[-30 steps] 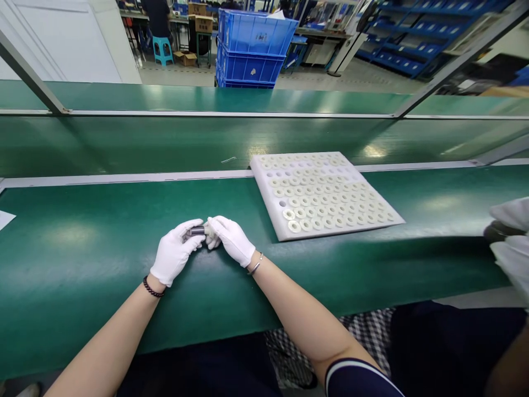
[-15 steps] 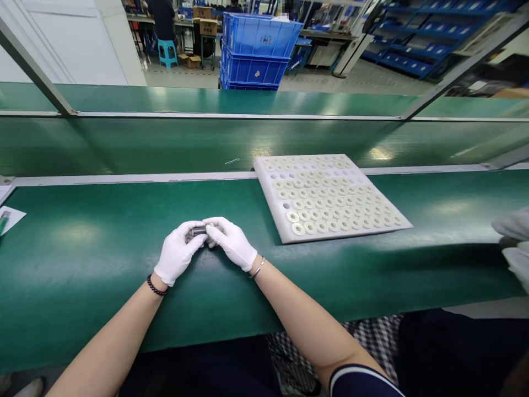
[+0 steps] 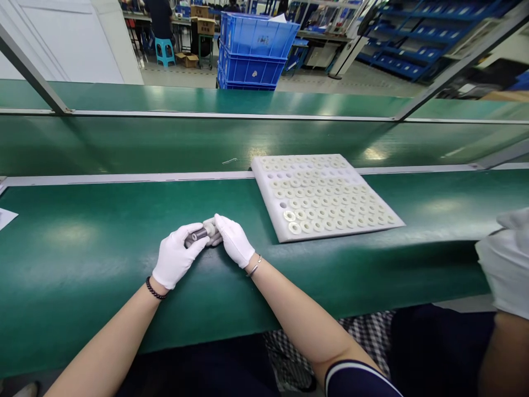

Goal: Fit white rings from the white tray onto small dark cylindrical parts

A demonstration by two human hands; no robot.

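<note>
White-gloved, my left hand (image 3: 174, 256) is drawn in nearly closed, pinching a dark cylinder (image 3: 200, 234) between thumb and fingers over the green bench (image 3: 103, 231). My right hand (image 3: 235, 242) meets it at three o'clock, fingers curled close about the cylinder's pale end; whether they grip it firmly I cannot tell. Between two and three o'clock from my hands lies a white foam tray (image 3: 275, 221), rows of pale rings (image 3: 290, 227) set across it. Farther out at three o'clock is a co-worker's gloved hand (image 3: 506, 264); blue crates (image 3: 253, 47) stand at one o'clock.
</note>
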